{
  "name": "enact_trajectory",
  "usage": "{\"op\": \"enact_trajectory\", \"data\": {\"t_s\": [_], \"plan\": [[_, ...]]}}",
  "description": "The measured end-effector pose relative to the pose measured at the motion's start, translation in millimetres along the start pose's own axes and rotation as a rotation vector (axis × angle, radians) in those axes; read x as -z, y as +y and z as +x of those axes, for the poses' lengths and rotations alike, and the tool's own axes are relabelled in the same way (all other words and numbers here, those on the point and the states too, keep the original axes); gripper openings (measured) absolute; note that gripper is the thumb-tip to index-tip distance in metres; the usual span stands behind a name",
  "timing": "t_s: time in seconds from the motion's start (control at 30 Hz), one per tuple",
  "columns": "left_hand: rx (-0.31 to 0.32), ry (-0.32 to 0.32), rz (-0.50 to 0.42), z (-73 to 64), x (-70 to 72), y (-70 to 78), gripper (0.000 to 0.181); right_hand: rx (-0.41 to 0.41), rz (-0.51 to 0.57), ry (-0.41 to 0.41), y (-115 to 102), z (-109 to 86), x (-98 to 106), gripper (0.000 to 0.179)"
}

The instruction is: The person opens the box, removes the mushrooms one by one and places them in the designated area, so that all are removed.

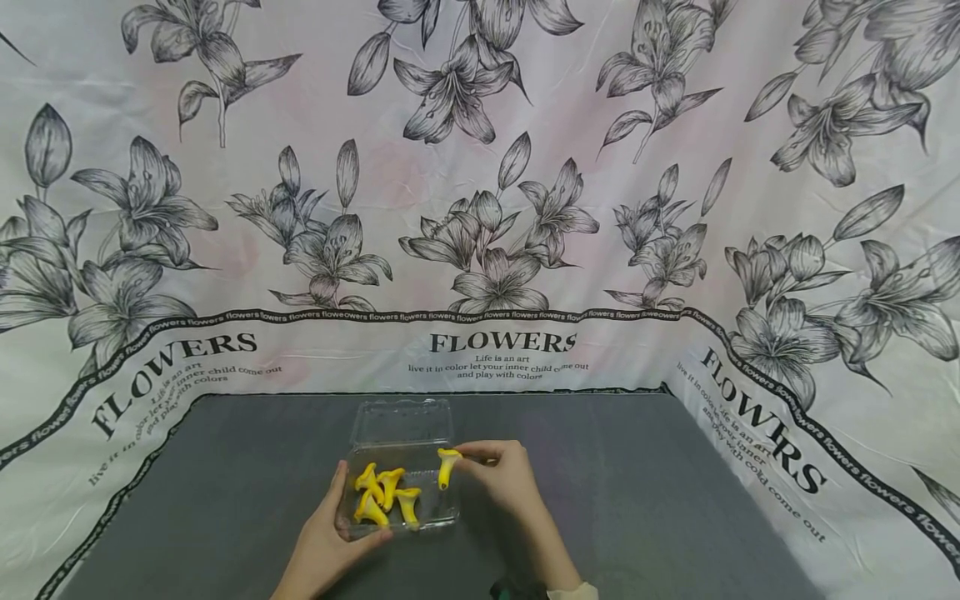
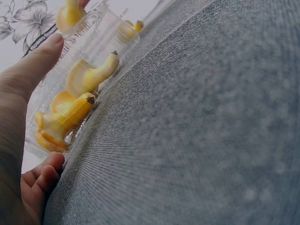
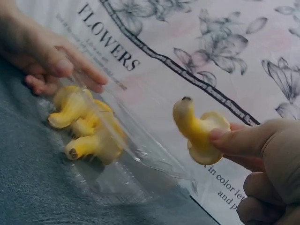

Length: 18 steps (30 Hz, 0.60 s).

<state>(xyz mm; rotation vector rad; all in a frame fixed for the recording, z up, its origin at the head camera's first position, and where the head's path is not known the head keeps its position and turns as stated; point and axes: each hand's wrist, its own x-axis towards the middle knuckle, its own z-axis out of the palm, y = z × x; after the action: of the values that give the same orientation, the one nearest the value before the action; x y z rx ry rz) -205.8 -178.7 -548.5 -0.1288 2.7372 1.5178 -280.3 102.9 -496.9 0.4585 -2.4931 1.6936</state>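
Note:
My left hand (image 1: 322,537) grips the near left corner of a clear plastic clamshell box (image 1: 437,523), its thumb along the front and its fingers at the left side. Inside, several yellow chanterelle mushrooms (image 1: 388,482) lie together in the left half. Between the thumb and fingertips of my right hand (image 1: 504,473), one more chanterelle mushroom (image 1: 447,468) is pinched by its cap. It hangs stem down over the box's right side in the head view. The right wrist view shows that held mushroom (image 3: 199,136) above and apart from the ones in the box.
The box's hinged lid (image 1: 402,423) stands open toward the back. A dark grey cloth (image 1: 247,475) covers the table. White fabric (image 1: 495,367) printed with flowers and lettering rises behind it and along both sides.

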Motion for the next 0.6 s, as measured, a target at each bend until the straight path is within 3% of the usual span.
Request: {"op": "enact_trajectory", "data": {"t_s": [0.13, 0.23, 0.6], "plan": [[-0.013, 0.001, -0.004, 0.5, 0.5, -0.3, 0.135, -0.056, 0.135, 0.035, 4.8, 2.0, 8.8, 0.021], [-0.02, -0.003, -0.013, 0.7, 0.7, -0.6, 0.135, -0.073, 0.177, 0.081, 9.2, 4.2, 17.1, 0.022], [-0.015, 0.007, 0.009, 0.5, -0.9, -0.8, 0.136, -0.116, 0.148, 0.243, 29.4, 2.3, 54.5, 0.023]]}}
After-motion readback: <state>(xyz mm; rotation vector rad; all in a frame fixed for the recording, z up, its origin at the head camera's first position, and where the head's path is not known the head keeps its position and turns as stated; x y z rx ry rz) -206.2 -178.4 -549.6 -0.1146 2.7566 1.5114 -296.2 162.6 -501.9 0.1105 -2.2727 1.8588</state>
